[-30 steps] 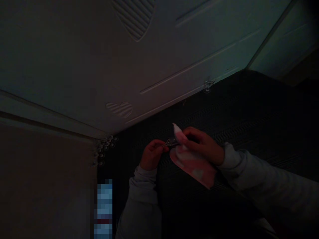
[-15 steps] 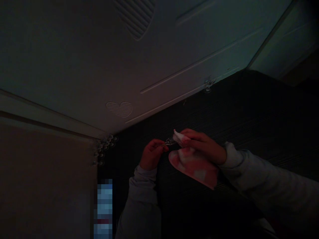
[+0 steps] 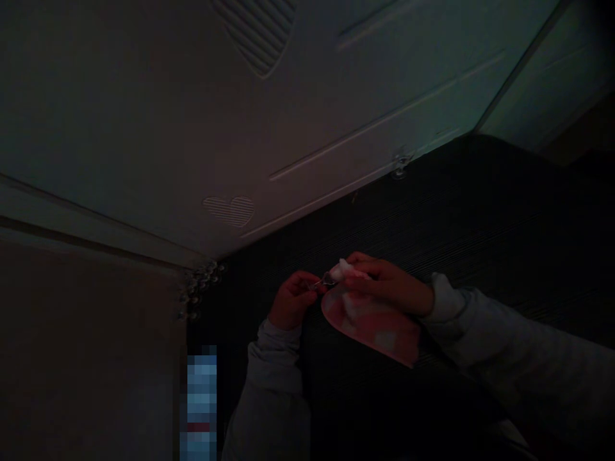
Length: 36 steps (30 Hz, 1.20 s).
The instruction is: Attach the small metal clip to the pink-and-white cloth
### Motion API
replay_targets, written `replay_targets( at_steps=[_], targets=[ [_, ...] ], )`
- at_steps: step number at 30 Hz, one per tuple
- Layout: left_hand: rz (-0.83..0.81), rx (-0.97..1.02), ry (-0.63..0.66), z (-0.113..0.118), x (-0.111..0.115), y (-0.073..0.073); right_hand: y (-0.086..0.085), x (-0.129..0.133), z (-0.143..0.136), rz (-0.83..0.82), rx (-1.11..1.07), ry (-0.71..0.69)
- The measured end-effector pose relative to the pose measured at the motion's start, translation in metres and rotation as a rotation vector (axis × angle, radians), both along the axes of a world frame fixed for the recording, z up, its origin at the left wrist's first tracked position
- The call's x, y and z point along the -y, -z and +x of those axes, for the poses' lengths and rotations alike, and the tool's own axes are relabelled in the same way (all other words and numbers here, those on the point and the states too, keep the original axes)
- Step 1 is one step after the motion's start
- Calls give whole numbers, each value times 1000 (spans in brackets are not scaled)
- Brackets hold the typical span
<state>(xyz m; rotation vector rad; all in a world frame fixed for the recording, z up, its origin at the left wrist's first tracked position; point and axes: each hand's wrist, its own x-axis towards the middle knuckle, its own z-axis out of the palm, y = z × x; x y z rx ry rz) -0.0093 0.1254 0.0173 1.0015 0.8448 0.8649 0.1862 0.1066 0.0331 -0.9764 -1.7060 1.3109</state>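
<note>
In the dim light, my left hand (image 3: 292, 299) pinches one end of a small shiny piece (image 3: 328, 279), clear and metallic in look; its exact kind is too dark to make out. My right hand (image 3: 387, 282) grips a pink-and-white patterned cloth (image 3: 384, 336). A bunched part of this cloth is pressed around the other end of the shiny piece, hiding it. The rest of the cloth hangs below my right fingers over the dark surface. Both hands are closed and nearly touch.
Small clear, round-ended pieces (image 3: 195, 288) cluster in the left corner on the dark surface (image 3: 461, 211). A few more (image 3: 400, 165) sit by the white panel (image 3: 144, 115) with embossed hearts. A brown panel (image 3: 86, 346) stands at left, beside a pixelated bright patch (image 3: 202, 397).
The bunched cloth has slid slightly along the shiny piece, and its fold has changed shape. Both hands stay in nearly the same place.
</note>
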Motion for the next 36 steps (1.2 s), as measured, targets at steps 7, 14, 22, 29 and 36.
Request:
replay_targets(
  at_steps=[7,14,22,29,36],
  targets=[
    [25,14,19,-2,0,2,0,2,-1,-2,-10,-13],
    [34,39,53,-2,-1,1,1,1,-1,16,37,-49],
    [24,32,47,-2,-1,1,3,1,0,23,53,-59],
    [21,5,45,-1,-1,0,0,0,0,-47,18,-56],
    [24,33,32,-2,0,1,1,1,-1,-84,-34,-49]
  ],
)
